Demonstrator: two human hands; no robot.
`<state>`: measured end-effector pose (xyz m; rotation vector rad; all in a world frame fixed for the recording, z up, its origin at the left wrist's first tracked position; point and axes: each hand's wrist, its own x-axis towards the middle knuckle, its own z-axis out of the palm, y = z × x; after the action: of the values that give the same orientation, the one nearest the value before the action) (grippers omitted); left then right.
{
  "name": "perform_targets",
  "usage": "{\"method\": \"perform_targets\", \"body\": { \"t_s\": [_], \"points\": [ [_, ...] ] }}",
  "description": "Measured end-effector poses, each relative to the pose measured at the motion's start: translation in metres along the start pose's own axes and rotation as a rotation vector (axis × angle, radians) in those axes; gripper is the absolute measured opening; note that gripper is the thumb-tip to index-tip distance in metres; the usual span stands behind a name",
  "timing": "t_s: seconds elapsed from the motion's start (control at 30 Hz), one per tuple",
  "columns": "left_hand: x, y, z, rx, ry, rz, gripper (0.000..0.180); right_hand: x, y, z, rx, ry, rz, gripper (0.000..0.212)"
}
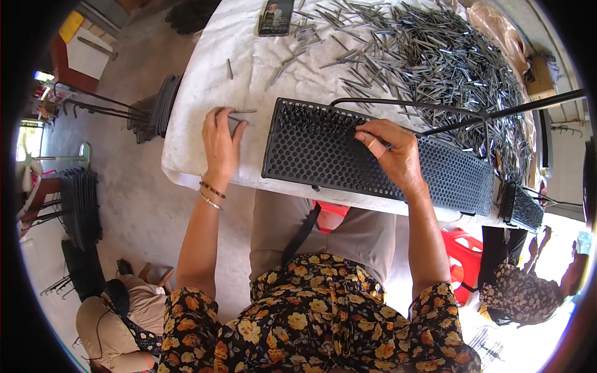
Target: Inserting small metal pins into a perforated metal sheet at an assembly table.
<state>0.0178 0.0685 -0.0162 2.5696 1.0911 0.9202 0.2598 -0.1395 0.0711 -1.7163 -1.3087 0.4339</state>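
Observation:
My left hand (221,140) is just above the white cloth, left of a long black perforated tray (373,165). Its fingers are curled, and thin grey rods (245,111) show at the fingertips, one of them between finger and thumb. My right hand (393,152), with a tan strip of tape round the thumb, rests over the tray with thumb and finger pinched together. What they hold is too small or hidden to make out. Short dark pieces (311,118) stand crowded in the holes along the tray's far left edge.
A big pile of thin dark rods (460,68) covers the cloth's far right. A phone (275,17) lies at the far edge. Black metal bars (435,105) cross above the tray. Red stools (461,264) stand below the table; other people sit at lower left and right.

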Motion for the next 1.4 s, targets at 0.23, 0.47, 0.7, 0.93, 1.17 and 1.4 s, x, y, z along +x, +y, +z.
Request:
{"method": "perform_targets", "body": {
  "t_s": [0.23, 0.47, 0.7, 0.93, 1.17, 1.4],
  "points": [
    [0.039, 0.002, 0.043, -0.061, -0.006, -0.001, 0.028, -0.006, 0.002, 0.017, -0.295, 0.155, -0.159, 0.018],
    [0.078, 0.017, 0.087, -0.369, -0.137, 0.108, 0.02, -0.008, -0.005, 0.027, -0.439, 0.173, -0.156, 0.016],
    [0.096, -0.009, 0.063, -0.24, -0.284, 0.068, 0.019, -0.04, -0.012, -0.003, -0.269, 0.373, -0.04, 0.013],
    [0.116, 0.001, 0.053, -0.415, -0.693, -0.416, 0.038, -0.112, -0.017, -0.004, -0.165, 0.336, 0.144, 0.011],
    [0.179, 0.112, 0.107, -0.618, -0.952, -0.456, 0.047, -0.168, 0.006, 0.06, 0.088, 0.153, 0.04, 0.012],
    [0.235, 0.218, 0.146, -0.333, -1.079, 0.035, 0.068, -0.194, 0.045, 0.091, 0.158, 0.179, 0.125, 0.012]
  ]
}}
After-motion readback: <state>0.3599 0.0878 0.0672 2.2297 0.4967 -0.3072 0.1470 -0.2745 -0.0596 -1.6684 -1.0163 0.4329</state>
